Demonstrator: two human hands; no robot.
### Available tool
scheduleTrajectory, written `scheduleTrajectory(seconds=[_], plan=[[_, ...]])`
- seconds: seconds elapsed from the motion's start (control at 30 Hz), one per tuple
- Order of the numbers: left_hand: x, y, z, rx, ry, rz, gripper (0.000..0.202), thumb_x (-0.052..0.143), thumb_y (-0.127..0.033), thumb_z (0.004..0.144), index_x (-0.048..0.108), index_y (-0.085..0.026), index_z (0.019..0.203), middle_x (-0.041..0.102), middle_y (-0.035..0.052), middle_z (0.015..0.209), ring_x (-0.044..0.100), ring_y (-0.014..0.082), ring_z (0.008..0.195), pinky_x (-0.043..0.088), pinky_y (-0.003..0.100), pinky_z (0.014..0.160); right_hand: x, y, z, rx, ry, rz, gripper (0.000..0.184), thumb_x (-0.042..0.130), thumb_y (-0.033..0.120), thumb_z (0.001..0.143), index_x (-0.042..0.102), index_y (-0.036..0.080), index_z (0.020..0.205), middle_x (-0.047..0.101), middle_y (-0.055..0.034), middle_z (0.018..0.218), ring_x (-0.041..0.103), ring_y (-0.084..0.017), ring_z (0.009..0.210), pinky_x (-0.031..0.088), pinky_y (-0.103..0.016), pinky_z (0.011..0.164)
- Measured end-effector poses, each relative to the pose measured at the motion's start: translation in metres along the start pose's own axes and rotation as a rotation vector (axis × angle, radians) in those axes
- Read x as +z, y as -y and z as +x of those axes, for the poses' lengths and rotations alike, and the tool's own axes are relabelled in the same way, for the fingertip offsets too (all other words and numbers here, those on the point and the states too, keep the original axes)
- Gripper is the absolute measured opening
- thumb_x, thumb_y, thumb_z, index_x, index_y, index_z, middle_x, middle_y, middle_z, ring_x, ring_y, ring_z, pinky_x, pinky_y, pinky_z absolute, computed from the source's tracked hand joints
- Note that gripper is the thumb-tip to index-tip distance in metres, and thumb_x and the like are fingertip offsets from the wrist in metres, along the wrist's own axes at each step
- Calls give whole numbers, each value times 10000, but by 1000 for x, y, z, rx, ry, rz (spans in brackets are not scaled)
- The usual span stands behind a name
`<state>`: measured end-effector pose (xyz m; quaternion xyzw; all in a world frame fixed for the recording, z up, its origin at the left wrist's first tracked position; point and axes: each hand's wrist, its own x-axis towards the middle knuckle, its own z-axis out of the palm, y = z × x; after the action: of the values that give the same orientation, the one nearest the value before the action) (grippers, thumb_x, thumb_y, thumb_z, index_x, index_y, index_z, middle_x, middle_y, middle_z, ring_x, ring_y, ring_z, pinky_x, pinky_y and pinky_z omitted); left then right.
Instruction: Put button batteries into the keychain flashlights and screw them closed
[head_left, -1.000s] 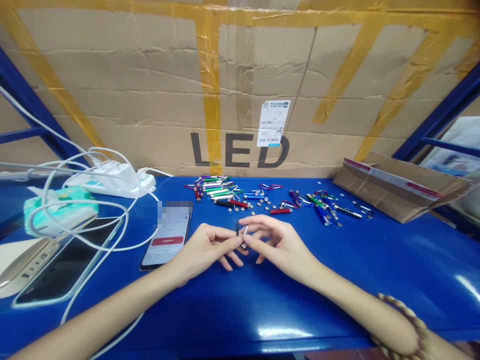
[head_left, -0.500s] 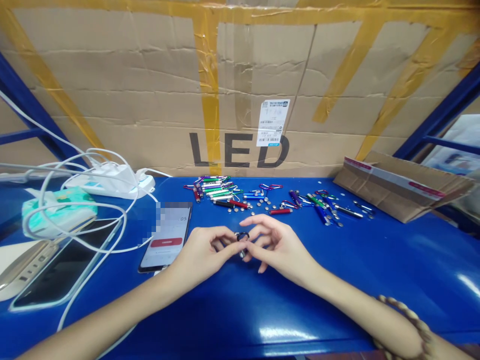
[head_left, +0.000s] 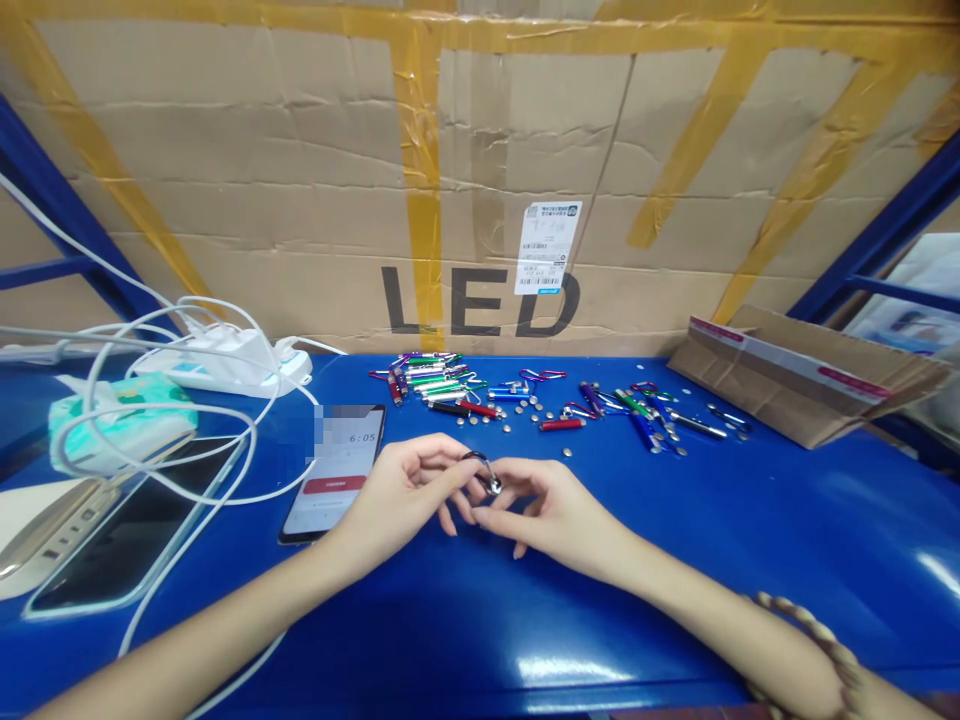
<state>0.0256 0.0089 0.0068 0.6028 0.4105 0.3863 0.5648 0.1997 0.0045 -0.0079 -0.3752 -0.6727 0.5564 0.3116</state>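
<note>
My left hand (head_left: 424, 485) pinches a small black carabiner (head_left: 474, 456) with a shiny silver end (head_left: 491, 486). Curled fingers hide part of this piece, so I cannot tell what hangs from it. My right hand (head_left: 551, 510) is closed in from the other side, its fingertips against the silver end. Beyond the hands lie small metal torches with coloured carabiners, among them a red torch (head_left: 562, 424) and a pile of green and silver ones (head_left: 435, 378). Several button cells (head_left: 566, 452) are scattered around them.
A phone with a lit screen (head_left: 334, 480) lies left of my hands. Further left are another phone (head_left: 142, 530), looped white cables (head_left: 251, 430), a tissue pack (head_left: 120, 420) and a power strip (head_left: 225, 362). An open cardboard box (head_left: 795, 385) stands right; a large carton (head_left: 300, 200) blocks the back.
The carabiner has turned and now tilts toward my right hand. My right fingers have dropped lower and curled in more. A button cell beyond the right hand has come into view.
</note>
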Motion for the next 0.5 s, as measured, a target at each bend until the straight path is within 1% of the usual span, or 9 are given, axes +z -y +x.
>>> scheduleTrajectory(seconds=[0.03, 0.1, 0.23, 0.37, 0.43, 0.5], plan=[[0, -1, 0, -12, 13, -24, 265, 626, -373, 751, 591, -114, 799, 670, 45, 665, 638, 140, 519, 487, 181, 391, 1, -1, 0, -6, 7, 12, 254, 624, 330, 762, 637, 150, 940, 625, -28, 790, 583, -101, 656, 519, -149, 447], [0, -2, 1, -39, 8, -40, 291, 633, -389, 741, 599, -105, 794, 671, 55, 660, 642, 148, 518, 477, 175, 366, 1, -1, 1, -16, -7, 32, 250, 607, 355, 776, 669, 140, 887, 619, -20, 726, 583, -97, 624, 526, -161, 464], [-1, -2, 2, -45, -64, 1, 294, 652, -378, 717, 631, -93, 788, 667, 57, 679, 632, 143, 515, 443, 156, 321, -3, 1, 1, -33, -58, 23, 323, 615, 364, 773, 670, 168, 1024, 659, -38, 780, 620, -124, 681, 525, -167, 468], [-4, 0, 4, -57, -81, 59, 269, 653, -363, 716, 624, -100, 769, 633, 21, 554, 609, 136, 464, 437, 157, 321, -5, 3, 1, -33, -135, -18, 406, 633, 356, 756, 633, 154, 1108, 655, -36, 719, 619, -127, 626, 536, -199, 462], [-5, 2, 5, -60, -81, 81, 258, 647, -358, 718, 633, -102, 753, 643, 30, 573, 620, 143, 485, 438, 157, 324, -5, 3, 1, -31, -153, -25, 426, 632, 355, 753, 623, 142, 1122, 653, -38, 703, 617, -130, 612, 543, -216, 465], [-6, 3, 6, -51, -92, 107, 247, 638, -345, 722, 657, -100, 750, 658, 43, 616, 621, 140, 499, 436, 154, 324, -4, 2, 2, -36, -148, -27, 425, 623, 351, 759, 618, 139, 1128, 664, -48, 730, 619, -133, 622, 548, -224, 472]])
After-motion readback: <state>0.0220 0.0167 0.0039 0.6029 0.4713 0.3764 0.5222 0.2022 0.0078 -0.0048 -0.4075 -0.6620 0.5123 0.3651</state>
